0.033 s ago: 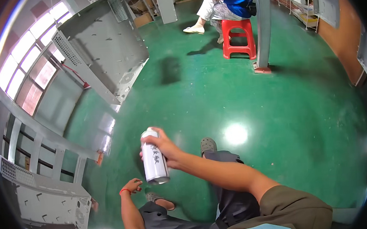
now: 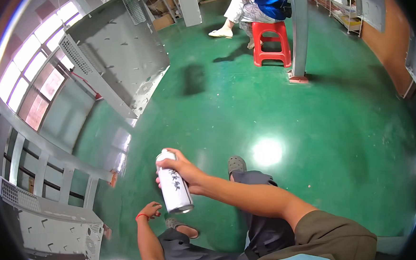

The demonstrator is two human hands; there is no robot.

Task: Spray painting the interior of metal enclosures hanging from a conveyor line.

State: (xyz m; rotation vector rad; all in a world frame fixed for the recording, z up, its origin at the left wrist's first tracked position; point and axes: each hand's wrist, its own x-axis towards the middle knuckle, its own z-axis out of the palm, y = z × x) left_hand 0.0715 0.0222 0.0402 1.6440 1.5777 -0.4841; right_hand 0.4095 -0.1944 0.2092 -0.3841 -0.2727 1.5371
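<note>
My right hand (image 2: 186, 170) is wrapped round the upper part of a white spray can (image 2: 178, 196) with dark handwriting on its side. The can tilts slightly, its metal base pointing down toward my legs. My left hand (image 2: 151, 210), with a red cord on its wrist, hangs below and left of the can. Its fingers are loosely bent and apart, with nothing in them.
A large grey metal cabinet shell (image 2: 115, 50) stands at the upper left. Another perforated metal housing (image 2: 56, 225) lies at the lower left. Ahead, a person in blue (image 2: 271, 0) sits on a red stool (image 2: 270, 45) beside a grey post (image 2: 299, 34). The floor (image 2: 226, 119) is glossy green.
The spray can and my right hand have shifted slightly downward, and the can's top has swung a little left. My left hand has stayed put.
</note>
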